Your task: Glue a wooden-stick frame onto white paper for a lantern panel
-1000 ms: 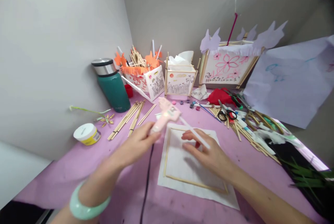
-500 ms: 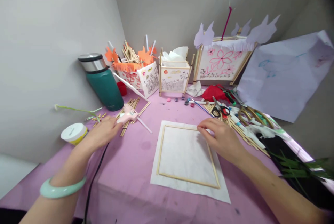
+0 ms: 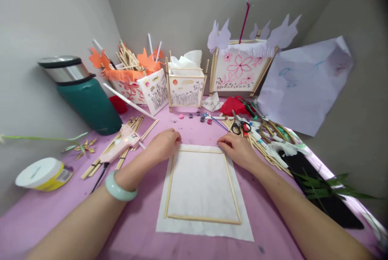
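Note:
A white paper sheet (image 3: 203, 183) lies on the purple table (image 3: 151, 219) with a square frame of thin wooden sticks (image 3: 202, 219) glued on it. My left hand (image 3: 163, 145) rests at the frame's far left corner, fingers curled down on the stick. At the far right corner my right hand (image 3: 238, 149) presses down with bent fingers. The pink glue gun (image 3: 119, 147) lies on loose wooden sticks (image 3: 129, 131) left of my left hand, untouched, its black cord trailing toward me.
A green flask (image 3: 87, 98) and a white glue tub (image 3: 44, 173) stand at the left. Paper lantern boxes (image 3: 184, 88) line the back wall. Scissors (image 3: 241, 126), sticks, markers and a large white sheet (image 3: 303, 86) crowd the right side; green leaves (image 3: 327, 187) lie at the near right.
My left hand set the glue gun down on the sticks at the left and came back to the frame's far left corner. My right hand moved to the far right corner.

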The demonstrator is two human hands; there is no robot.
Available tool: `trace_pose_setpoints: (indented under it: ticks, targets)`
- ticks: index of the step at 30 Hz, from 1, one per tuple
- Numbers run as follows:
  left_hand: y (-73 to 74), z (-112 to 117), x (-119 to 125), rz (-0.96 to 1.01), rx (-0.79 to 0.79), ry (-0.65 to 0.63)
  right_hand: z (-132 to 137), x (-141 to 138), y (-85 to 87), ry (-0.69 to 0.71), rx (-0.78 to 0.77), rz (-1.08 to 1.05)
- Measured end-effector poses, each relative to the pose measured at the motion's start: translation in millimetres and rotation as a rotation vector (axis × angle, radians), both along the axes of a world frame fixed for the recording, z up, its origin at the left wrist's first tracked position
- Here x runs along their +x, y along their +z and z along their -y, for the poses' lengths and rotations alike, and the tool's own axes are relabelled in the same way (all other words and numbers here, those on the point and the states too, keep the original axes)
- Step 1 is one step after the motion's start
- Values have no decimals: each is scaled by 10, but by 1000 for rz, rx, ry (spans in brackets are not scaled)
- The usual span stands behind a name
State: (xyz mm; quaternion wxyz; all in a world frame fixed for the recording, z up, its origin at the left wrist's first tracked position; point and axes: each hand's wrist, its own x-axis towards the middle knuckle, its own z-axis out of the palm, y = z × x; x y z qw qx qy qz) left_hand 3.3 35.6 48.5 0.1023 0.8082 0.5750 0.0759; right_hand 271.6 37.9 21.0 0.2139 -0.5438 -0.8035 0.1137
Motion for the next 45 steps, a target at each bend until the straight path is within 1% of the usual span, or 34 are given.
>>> trace_pose_setpoints:
  ticks: [4,10,15,18,21,27,30,32,33,35,37,39,41,43,45]
  targets:
    - [-77,-27,-57,-15,0,29,0,70,19,60,-50,-5]
    - [-94,-32,-54,6,-38,50,-37,66,-47,105,-48,-17]
    - [-89,-3,-27,-93,-33,45,-24,40,-94,119,18,56]
    - [-87,12,-25,-102,-28,38,-17,26,-121,116,67,102]
    - [-96,11,-31,-79,-17,41,-20,14,-134,108,97,90]
    - [-120,13,-22,-98,27,106,-31,12,-132,50,104,52]
    - [-83,55,13,-118,98,117,-24,32,-113,15,118,15]
    - [-49,89,45,-78,169,68,-11,43,-86,-5,137,-43]
    - [-37,102,61,-43,187,9,-2,47,-70,5,130,-50]
    - [-31,117,86,24,172,-135,20,50,-34,37,88,15]
    - [-49,116,97,55,132,-224,41,47,-2,28,65,136]
    - [-76,107,96,61,109,-226,58,41,21,-25,99,194]
    - [-96,97,88,66,105,-210,68,33,35,-43,109,195]
    - [-105,92,79,72,107,-215,71,26,47,-61,55,237]
    - [-108,91,71,78,108,-227,75,25,69,-117,1,310]
